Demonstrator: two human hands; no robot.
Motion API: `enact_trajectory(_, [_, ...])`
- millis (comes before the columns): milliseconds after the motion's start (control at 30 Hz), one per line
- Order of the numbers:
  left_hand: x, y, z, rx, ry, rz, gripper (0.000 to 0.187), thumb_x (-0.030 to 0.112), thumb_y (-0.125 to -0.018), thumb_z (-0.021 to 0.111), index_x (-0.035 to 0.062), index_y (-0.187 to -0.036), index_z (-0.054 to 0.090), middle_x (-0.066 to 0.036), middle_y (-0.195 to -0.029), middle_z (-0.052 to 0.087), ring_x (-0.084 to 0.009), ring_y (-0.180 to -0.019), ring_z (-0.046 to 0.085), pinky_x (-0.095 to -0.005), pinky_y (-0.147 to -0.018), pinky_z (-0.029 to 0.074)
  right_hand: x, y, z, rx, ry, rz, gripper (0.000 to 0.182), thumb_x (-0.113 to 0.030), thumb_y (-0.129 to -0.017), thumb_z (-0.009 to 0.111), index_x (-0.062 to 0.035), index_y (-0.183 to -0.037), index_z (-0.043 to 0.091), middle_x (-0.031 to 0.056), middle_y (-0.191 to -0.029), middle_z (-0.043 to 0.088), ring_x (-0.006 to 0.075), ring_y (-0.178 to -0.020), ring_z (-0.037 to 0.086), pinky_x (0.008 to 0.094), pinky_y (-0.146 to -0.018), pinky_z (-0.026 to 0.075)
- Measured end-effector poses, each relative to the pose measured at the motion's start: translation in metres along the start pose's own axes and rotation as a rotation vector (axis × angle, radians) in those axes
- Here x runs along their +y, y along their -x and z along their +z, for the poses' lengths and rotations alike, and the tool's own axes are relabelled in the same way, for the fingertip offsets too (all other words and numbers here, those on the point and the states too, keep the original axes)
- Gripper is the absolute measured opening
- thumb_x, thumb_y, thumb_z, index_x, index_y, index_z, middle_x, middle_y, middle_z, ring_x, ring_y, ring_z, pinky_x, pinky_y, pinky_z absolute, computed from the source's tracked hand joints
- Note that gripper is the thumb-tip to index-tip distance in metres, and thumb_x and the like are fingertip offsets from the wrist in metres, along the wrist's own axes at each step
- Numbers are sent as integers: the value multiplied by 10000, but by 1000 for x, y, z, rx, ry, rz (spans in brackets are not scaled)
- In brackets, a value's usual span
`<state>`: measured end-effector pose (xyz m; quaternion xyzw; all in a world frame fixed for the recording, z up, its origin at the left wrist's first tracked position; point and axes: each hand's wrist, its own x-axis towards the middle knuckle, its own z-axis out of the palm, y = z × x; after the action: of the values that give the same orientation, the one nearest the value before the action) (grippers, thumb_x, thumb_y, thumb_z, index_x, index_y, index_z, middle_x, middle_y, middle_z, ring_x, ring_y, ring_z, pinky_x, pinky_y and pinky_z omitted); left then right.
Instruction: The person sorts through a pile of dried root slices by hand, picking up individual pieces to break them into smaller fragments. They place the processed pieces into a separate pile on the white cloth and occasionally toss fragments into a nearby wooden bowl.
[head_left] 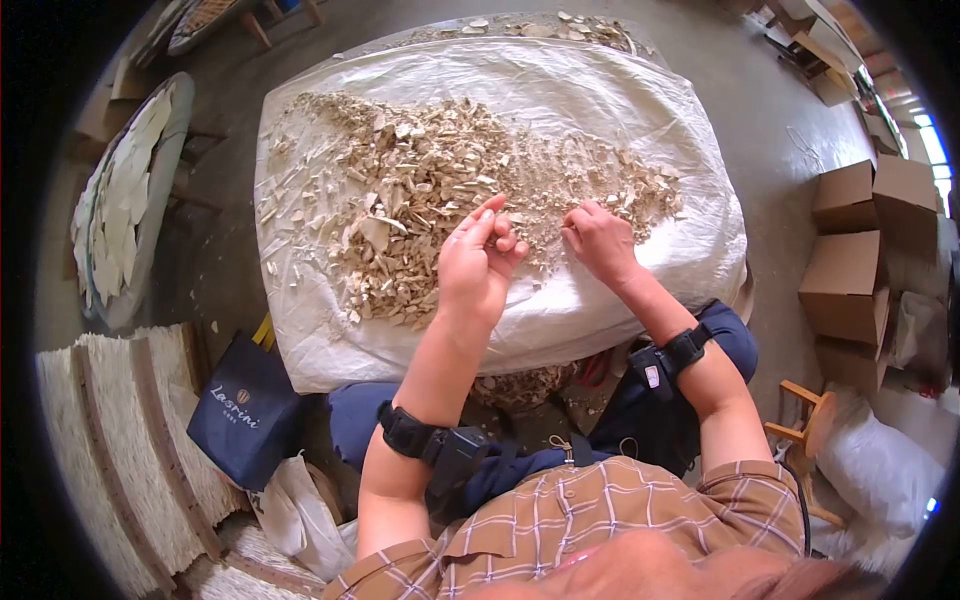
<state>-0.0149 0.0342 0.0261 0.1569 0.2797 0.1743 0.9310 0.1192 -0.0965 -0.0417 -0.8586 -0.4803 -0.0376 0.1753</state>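
Note:
A heap of dry, pale beige chips (420, 170) lies on a white cloth (620, 90) spread over the table in front of me. My left hand (478, 262) is turned palm up over the right edge of the heap, its fingers curled and the thumb near the index finger. Whatever it holds, if anything, is too small to make out. My right hand (603, 243) hovers beside it with fingers pinched, above a thinner scatter of small crumbs (560, 185). Its fingertips hide what may be between them.
More chips (570, 28) lie along the table's far edge. A dark blue bag (245, 410) stands at the left, near stacked whitish, rough-edged bundles (120, 440). Cardboard boxes (845, 270) and a wooden stool (808, 420) are on the right. A round tray of pale sheets (130, 200) stands far left.

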Motion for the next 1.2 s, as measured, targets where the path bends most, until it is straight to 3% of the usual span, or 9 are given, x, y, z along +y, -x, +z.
enact_trajectory(467, [-4,-1,-4,-4,-24,-10,226,113,-893,359,-9,-1061,448,-4,-690,432,-83,-560,397,-265,-579,397,4,-2,5,-49,1,88,84,-147,-714,568,-67,-688,567,98,-717,557,230,-584,568,324,-515,453])
enact_trajectory(567, [-8,-2,-6,35,-34,-17,226,128,-894,369,-7,-1048,463,-1,-683,442,-85,-564,405,-268,-581,399,21,-3,0,-70,-258,209,101,-145,-741,568,-45,-739,581,71,-704,573,164,-554,544,278,-500,427])
enact_trajectory(633, [-14,-1,-4,54,-94,-55,226,142,-893,382,-6,-1033,480,1,-672,448,-85,-564,408,-266,-581,403,26,-5,-14,-288,-1073,600,127,-153,-779,566,-27,-786,586,9,-679,559,72,-550,484,216,-507,391])
enact_trajectory(667, [-19,-3,-8,18,-114,-70,227,150,-889,398,-8,-1019,494,-1,-692,477,-84,-595,445,-270,-604,427,20,-5,-22,-274,-1200,624,139,-157,-805,559,-20,-811,583,-44,-653,511,20,-571,428,171,-513,356])
enact_trajectory(767, [-35,-4,-9,57,-204,-163,227,153,-884,407,-7,-1014,500,-7,-726,503,-82,-634,480,-275,-634,449,11,-2,-39,-332,-1348,569,127,-141,-809,550,-20,-831,582,-40,-656,517,27,-572,443,171,-509,363])
enact_trajectory(900, [-50,-9,-16,-17,-211,-246,236,163,-878,409,-19,-990,509,-45,-816,553,-135,-725,536,-321,-703,470,-1,2,-48,-381,-1296,425,128,-132,-815,541,-14,-845,578,-43,-661,516,27,-589,450,164,-515,362])
enact_trajectory(1033, [-54,-13,-22,-37,-163,-240,222,158,-877,404,-3,-975,520,-64,-844,560,-166,-786,546,-352,-742,463,-13,2,-52,-409,-1171,299,111,-103,-809,544,0,-835,574,-17,-692,521,45,-597,456,181,-537,377])
enact_trajectory(1100, [-53,-11,-21,-26,-167,-236,214,155,-875,406,2,-968,523,-64,-839,558,-163,-782,544,-350,-740,464,-10,3,-43,-259,-890,60,83,-83,-778,562,-6,-805,577,3,-675,508,59,-592,461,202,-543,391])
enact_trajectory(1200, [-53,-11,-23,8,-191,-225,203,152,-872,411,7,-952,529,-59,-827,555,-156,-769,540,-346,-735,465,-17,-1,-52,-266,-792,57,77,-79,-751,570,-14,-789,583,36,-675,514,90,-583,485,227,-543,404])
